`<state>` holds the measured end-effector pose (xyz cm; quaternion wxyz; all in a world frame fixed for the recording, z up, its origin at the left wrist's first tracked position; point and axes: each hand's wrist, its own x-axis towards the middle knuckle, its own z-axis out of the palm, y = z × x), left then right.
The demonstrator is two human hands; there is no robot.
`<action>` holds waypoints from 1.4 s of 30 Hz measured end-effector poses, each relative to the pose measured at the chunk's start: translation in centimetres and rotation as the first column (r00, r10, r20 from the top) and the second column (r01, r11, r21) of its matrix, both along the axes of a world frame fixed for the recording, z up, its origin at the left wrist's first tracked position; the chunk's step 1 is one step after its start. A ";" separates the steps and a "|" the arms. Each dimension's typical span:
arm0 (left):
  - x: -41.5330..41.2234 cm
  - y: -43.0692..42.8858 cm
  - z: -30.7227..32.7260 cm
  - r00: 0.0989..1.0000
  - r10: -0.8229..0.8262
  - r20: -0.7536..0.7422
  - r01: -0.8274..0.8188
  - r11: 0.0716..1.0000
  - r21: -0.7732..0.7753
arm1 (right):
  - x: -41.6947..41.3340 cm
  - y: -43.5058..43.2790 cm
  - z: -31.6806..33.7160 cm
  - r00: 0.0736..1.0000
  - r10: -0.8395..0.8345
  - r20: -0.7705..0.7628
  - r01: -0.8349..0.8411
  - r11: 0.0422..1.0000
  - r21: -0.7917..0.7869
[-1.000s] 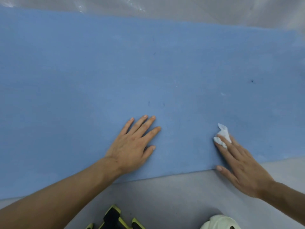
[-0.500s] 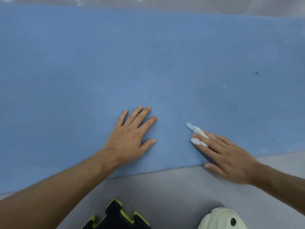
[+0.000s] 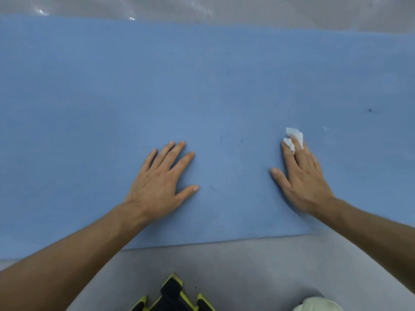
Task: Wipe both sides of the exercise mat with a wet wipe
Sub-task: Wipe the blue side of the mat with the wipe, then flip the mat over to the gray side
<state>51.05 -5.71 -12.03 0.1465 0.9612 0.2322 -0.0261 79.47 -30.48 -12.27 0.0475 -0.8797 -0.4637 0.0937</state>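
Note:
A large blue exercise mat (image 3: 202, 86) lies flat on the grey floor and fills most of the view. My left hand (image 3: 160, 182) rests palm down on the mat near its front edge, fingers spread, holding nothing. My right hand (image 3: 301, 178) presses a crumpled white wet wipe (image 3: 293, 138) onto the mat under its fingertips, to the right of the left hand. A few small dark specks mark the mat between the hands and at the far right.
Grey floor (image 3: 247, 265) runs along the mat's front edge. A black and yellow object (image 3: 173, 297) and a pale rounded object (image 3: 318, 305) sit at the bottom of the view. Clear plastic sheeting (image 3: 202, 10) lies beyond the mat's far edge.
My right hand swept the wipe left toward the left hand, then back right and farther onto the mat. My left hand stayed planted.

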 end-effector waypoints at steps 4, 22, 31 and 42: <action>-1.8 1.2 0.3 0.999 0.042 -0.009 -0.042 0.999 0.017 | -2.1 6.3 -0.3 0.994 0.100 -0.035 -0.099 0.995 0.029; 0.3 -8.0 0.7 0.929 -0.371 -0.005 0.368 0.921 0.123 | -0.7 -3.8 5.2 0.643 0.765 0.036 -0.736 0.631 -0.244; 1.9 -8.4 1.0 0.905 -0.422 -0.044 0.424 0.894 0.143 | 1.7 -5.7 5.9 0.685 0.728 0.028 -0.698 0.667 -0.263; 3.0 -8.6 3.2 0.861 -0.499 -0.097 0.508 0.854 0.112 | -1.5 -6.5 6.1 0.666 0.734 0.129 -0.646 0.655 -0.391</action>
